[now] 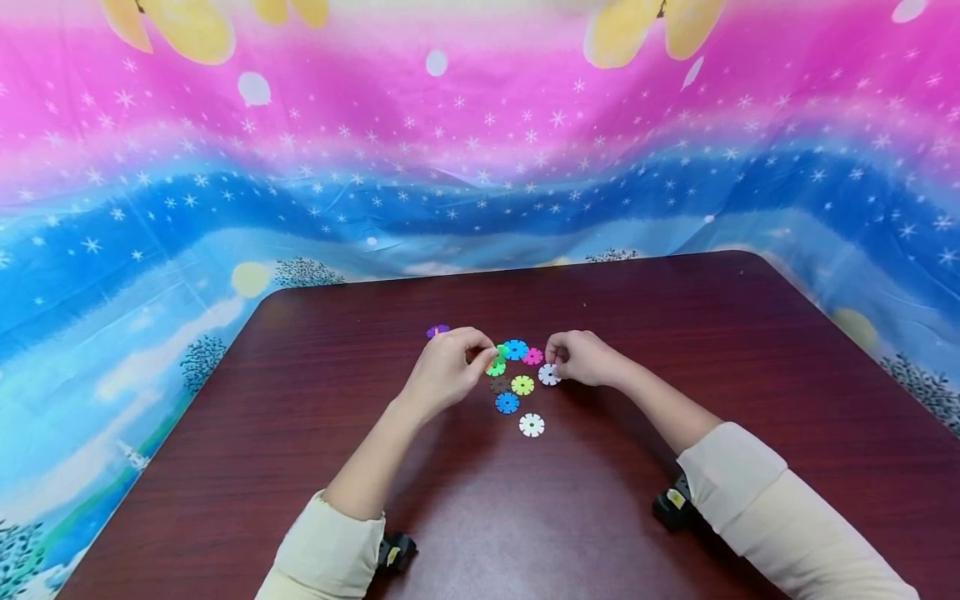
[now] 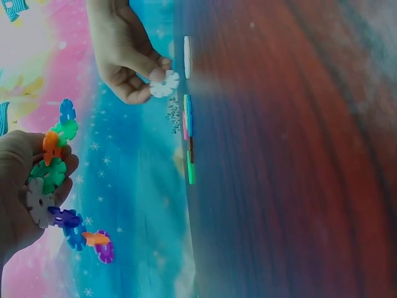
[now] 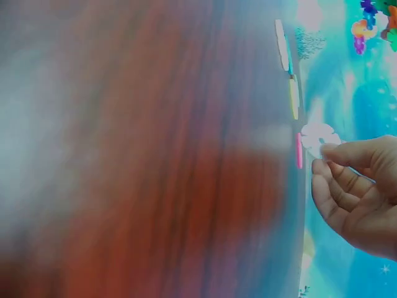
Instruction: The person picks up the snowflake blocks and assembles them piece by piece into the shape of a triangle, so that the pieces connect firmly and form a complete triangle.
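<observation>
My left hand (image 1: 446, 367) holds a chain of interlocked, notched plastic discs (image 2: 48, 176) above the table. In the left wrist view, the chain runs from a blue disc (image 2: 67, 110) through green, orange and white to a purple disc (image 2: 104, 251). Between thumb and fingertips, my right hand (image 1: 585, 358) pinches a single white notched disc (image 3: 318, 138), raised off the table and apart from the chain. In the head view the fingers hide the chain's middle, and its purple end (image 1: 438, 332) shows beyond the left hand.
Loose discs lie on the dark wooden table (image 1: 675, 317) below the hands: a pink one (image 1: 532, 357), a yellow-green one (image 1: 522, 385), a brown one (image 1: 500, 385), a blue one (image 1: 507, 403) and a white one (image 1: 532, 425). Behind the table hangs a patterned cloth (image 1: 480, 167).
</observation>
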Action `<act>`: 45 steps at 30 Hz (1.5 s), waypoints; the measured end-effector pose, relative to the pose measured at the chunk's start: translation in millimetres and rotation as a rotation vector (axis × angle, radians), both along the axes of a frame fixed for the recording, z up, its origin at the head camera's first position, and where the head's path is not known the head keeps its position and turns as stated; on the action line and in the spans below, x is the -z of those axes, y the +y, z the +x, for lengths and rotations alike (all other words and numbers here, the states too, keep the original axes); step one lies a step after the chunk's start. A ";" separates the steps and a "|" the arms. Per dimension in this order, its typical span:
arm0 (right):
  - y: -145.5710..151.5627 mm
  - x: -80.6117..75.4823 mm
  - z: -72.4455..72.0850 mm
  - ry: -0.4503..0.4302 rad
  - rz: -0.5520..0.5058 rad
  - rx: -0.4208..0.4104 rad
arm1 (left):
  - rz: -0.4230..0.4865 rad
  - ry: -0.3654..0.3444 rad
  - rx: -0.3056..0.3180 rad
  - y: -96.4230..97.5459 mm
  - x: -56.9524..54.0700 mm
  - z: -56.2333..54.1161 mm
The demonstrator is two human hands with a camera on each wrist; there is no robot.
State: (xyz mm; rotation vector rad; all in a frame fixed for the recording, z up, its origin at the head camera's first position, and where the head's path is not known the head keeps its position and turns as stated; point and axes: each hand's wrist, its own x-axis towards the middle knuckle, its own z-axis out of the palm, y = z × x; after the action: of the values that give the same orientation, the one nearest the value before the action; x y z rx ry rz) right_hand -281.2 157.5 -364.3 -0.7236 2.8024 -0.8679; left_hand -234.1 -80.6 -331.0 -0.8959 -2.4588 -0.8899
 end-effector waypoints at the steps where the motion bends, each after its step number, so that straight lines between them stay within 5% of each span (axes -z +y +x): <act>1: 2.2 -0.5 1.3 0.007 -0.020 0.008 | 0.000 -0.001 0.001 0.2 0.1 0.1; 15: 17.4 -11.3 24.9 0.124 -0.325 0.093 | -0.029 -0.056 0.024 6.7 -0.5 2.9; 34: 5.1 -21.5 46.1 0.176 -0.426 0.072 | -0.004 -0.049 0.103 12.4 1.6 3.7; 45: -2.0 -22.7 55.1 0.195 -0.503 0.113 | 0.127 -0.087 0.111 5.3 2.8 5.6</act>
State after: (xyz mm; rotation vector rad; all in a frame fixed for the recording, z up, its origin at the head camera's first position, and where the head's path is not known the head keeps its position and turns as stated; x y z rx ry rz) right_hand -226.1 155.5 -341.6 -0.7450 2.8307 -1.6400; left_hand -228.6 -75.3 -333.8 -0.9746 -2.4119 -1.1322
